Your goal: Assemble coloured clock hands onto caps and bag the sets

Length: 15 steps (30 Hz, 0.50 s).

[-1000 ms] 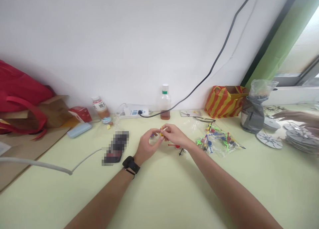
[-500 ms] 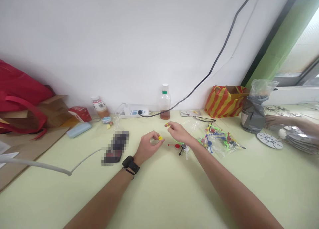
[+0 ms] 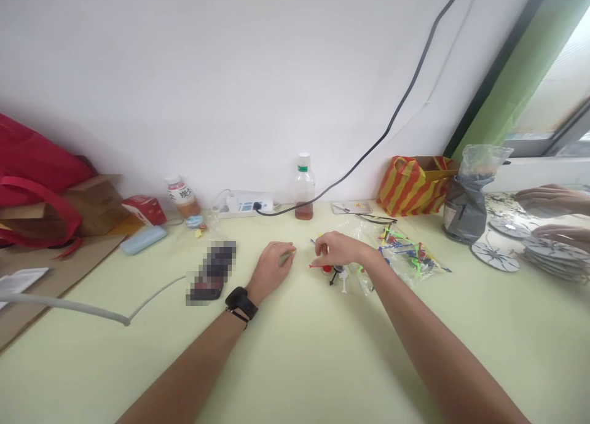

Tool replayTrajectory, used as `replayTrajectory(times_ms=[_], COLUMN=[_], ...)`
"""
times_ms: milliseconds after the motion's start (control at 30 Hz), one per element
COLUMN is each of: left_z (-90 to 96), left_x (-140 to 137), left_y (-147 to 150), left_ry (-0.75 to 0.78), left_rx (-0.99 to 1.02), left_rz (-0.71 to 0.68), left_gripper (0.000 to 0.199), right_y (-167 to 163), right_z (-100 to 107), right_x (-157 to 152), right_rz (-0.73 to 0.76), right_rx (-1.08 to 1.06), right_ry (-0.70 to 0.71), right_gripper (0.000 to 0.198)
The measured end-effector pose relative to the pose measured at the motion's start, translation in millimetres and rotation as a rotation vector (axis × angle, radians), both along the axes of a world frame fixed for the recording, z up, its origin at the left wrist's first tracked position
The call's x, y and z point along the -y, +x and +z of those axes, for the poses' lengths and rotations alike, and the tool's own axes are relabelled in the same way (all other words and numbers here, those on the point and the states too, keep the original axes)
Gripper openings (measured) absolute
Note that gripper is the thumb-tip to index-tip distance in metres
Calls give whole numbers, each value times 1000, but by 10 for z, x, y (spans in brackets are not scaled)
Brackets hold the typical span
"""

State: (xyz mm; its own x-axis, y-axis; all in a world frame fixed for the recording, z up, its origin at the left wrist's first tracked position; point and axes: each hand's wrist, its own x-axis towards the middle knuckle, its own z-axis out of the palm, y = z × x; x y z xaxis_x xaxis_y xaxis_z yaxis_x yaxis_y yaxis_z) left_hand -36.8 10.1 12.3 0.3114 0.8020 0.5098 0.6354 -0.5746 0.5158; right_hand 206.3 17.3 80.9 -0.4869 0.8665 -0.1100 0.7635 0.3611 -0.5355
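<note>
My left hand (image 3: 271, 269), with a dark watch on its wrist, is closed on the table. Its fingertips pinch a small thing that shows only as an orange and pale edge; its kind is hidden. Over a small group of plastic pieces, my right hand (image 3: 340, 248) has its fingers curled down, and I cannot see what is in them. A red arrow-shaped piece (image 3: 326, 268) lies under its fingertips, with a black arrow-shaped piece (image 3: 332, 279) and a white one (image 3: 343, 280) beside it. Just right lies a clear bag (image 3: 405, 255) of coloured plastic pieces.
Behind my hands stand a bottle (image 3: 304, 190) and a power strip (image 3: 246, 204). A pixelated dark object (image 3: 212, 273) lies left. On the right are a striped bag (image 3: 410, 187), a grey bag (image 3: 466, 206) and stacked discs (image 3: 553, 261), with another person's hands (image 3: 553, 196) above them.
My right hand has moved down onto the coloured pieces; the yellow piece at its fingertips no longer shows there. My left hand has turned, hiding its round yellow piece. Another person's second hand has appeared.
</note>
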Motion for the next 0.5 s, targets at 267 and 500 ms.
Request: replayTrajectory(times_ms=[267,500], left_z=[41,67], left_x=[26,42], left_y=[19,18], left_ry=[-16,-10], left_rx=[21,60], left_rz=[-4,40], left_gripper=[21,31], right_y=[45,59], right_z=[68,70], right_x=[12,-32], right_rz=[107,89], right_rx=[104,-65], right_ry=[-162,-120], right_gripper=[12,18])
